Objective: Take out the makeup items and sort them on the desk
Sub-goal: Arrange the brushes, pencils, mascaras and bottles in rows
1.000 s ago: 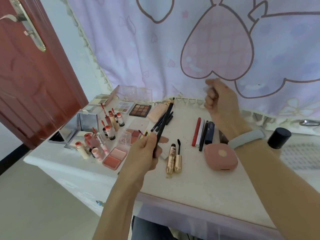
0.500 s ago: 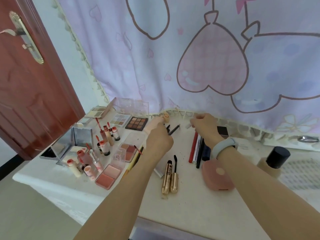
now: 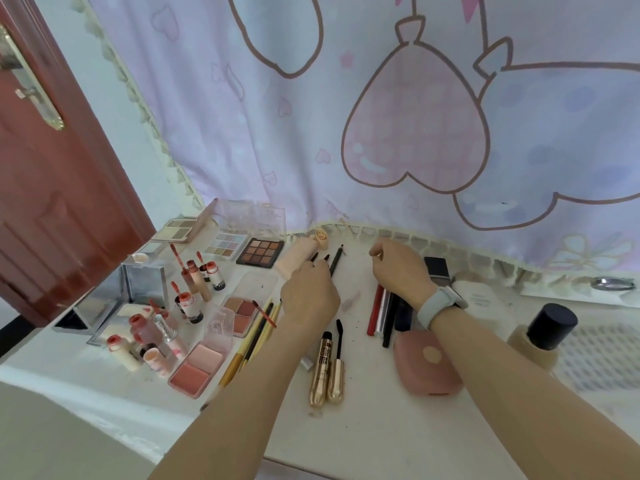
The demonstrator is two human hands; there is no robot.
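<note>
L hand [image 3: 309, 296] grips black pencils [image 3: 335, 261]; R hand [image 3: 401, 271] curled above desk [image 3: 381, 427].

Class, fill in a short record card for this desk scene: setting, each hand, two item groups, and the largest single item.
setting: white desk before a pink curtain
left hand: on thin black pencils
right hand: fingers curled, contents unclear
left group: lip tubes, palettes
centre: gold mascara, wand out
largest: pink compact
</note>
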